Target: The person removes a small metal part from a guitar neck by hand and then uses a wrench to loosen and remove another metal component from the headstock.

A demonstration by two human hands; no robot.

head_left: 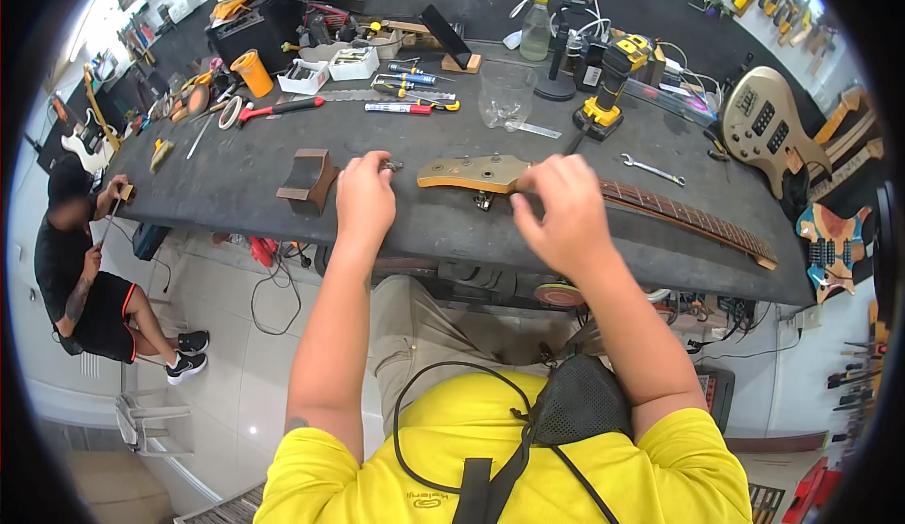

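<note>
A guitar neck [693, 216] with a dark fretboard lies across the bench, its gold-faced headstock [462, 172] pointing left. Several holes show in the headstock, and a metal tuning peg [484, 201] juts out at its near edge. My right hand [566, 213] is curled over the neck beside the headstock, thumb on the near side; it covers that stretch. To the left of the headstock, my left hand [365, 196] is raised with its fingertips pinched on a small metal piece [394, 165] that looks like another tuning peg. A brown wooden neck rest [307, 181] stands left of this hand.
Behind the neck are a combination wrench [652, 170], a yellow-black cordless drill [608, 86], a clear plastic tub [506, 92] and several screwdrivers [405, 79]. A guitar body [768, 128] leans at the right. Another person [80, 260] sits at the bench's left end.
</note>
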